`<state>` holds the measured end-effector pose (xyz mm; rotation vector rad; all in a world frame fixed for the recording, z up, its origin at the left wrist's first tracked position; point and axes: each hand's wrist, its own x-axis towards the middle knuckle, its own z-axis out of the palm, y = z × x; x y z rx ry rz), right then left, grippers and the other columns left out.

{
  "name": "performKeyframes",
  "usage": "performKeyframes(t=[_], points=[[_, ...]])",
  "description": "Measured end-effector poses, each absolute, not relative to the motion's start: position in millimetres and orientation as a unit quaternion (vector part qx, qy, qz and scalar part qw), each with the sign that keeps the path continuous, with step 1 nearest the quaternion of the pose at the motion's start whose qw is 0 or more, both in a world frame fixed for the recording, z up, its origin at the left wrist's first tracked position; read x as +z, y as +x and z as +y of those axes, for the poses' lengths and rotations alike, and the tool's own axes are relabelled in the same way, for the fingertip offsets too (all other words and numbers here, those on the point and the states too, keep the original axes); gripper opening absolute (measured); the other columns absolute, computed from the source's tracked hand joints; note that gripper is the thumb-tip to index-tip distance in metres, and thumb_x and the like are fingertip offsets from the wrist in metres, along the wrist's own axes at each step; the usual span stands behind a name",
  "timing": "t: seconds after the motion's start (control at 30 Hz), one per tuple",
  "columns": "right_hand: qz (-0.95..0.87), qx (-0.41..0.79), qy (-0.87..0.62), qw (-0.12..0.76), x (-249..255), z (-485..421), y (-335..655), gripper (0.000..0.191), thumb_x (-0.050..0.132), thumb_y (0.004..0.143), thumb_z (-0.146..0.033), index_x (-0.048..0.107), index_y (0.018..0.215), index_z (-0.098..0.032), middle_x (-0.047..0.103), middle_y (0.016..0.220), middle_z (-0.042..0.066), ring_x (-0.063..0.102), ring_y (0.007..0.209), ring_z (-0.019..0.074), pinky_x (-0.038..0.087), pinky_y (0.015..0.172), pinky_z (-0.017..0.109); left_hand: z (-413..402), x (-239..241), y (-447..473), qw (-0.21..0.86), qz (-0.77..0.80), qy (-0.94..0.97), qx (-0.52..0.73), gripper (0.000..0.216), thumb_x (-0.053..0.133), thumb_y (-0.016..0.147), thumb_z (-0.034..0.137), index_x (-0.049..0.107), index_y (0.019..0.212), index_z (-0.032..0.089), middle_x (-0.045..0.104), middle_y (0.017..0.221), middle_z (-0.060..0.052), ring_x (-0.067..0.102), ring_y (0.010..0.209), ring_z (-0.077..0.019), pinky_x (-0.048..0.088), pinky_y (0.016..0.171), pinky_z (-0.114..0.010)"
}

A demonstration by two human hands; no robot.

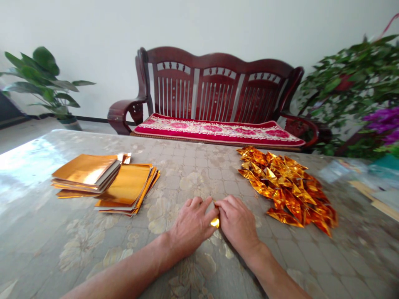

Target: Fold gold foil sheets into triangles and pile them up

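Both my hands meet over the middle of the table, fingers closed on one small sheet of gold foil paper point(215, 223). My left hand point(195, 220) presses on its left side, and my right hand point(237, 220) pinches it from the right. Most of the sheet is hidden under the fingers; a shiny gold patch shows between them. Off to the left lie two stacks of flat gold foil paper point(129, 185), one partly overlapping the other. On the right is a heap of folded gold foil pieces point(285, 189) with pointed ends.
A patterned cover lies over the table point(174, 166). At its right edge are clear plastic bags point(346, 169) and flat tan strips point(361, 189). Beyond stands a dark red wooden bench point(215, 91) with a red floral cushion point(218, 128). Potted plants point(46, 83) flank it.
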<state>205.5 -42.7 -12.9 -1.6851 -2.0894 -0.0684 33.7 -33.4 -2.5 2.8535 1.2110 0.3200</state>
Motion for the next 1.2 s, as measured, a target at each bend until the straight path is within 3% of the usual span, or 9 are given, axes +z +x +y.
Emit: performKeyframes(t=[0.3, 0.7, 1.2], points=[[-0.768, -0.029, -0.598, 0.227, -13.6, -42.9, 205.9, 0.018, 0.057, 0.09, -0.012, 0.071, 0.094, -0.023, 0.065, 0.086, 0.003, 0.058, 0.087, 0.0194, 0.039, 0.077, 0.029, -30.7, 1.7, 31.1, 0.026, 0.38, 0.918, 0.106, 0.032, 0.057, 0.093, 0.038, 0.052, 0.123, 0.028, 0.056, 0.132, -0.001, 0.051, 0.109, -0.0256, 0.045, 0.09, -0.042], [-0.777, -0.032, -0.597, 0.197, -15.9, -41.1, 203.4, 0.021, 0.057, 0.091, -0.011, 0.072, 0.102, -0.022, 0.062, 0.086, 0.004, 0.055, 0.087, 0.0202, 0.04, 0.077, 0.03, -34.5, -3.8, 31.9, 0.002, 0.4, 0.91, 0.105, 0.036, 0.058, 0.093, 0.04, 0.051, 0.127, 0.028, 0.049, 0.143, -0.004, 0.05, 0.114, -0.0274, 0.046, 0.092, -0.044], [-0.782, -0.047, -0.588, 0.203, -15.5, -41.0, 201.0, 0.021, 0.054, 0.092, -0.011, 0.072, 0.099, -0.02, 0.059, 0.085, 0.005, 0.052, 0.086, 0.0204, 0.039, 0.076, 0.029, -35.3, -4.9, 33.8, 0.003, 0.397, 0.912, 0.105, 0.034, 0.059, 0.092, 0.036, 0.053, 0.124, 0.027, 0.055, 0.133, -0.004, 0.051, 0.109, -0.0268, 0.047, 0.089, -0.042]])
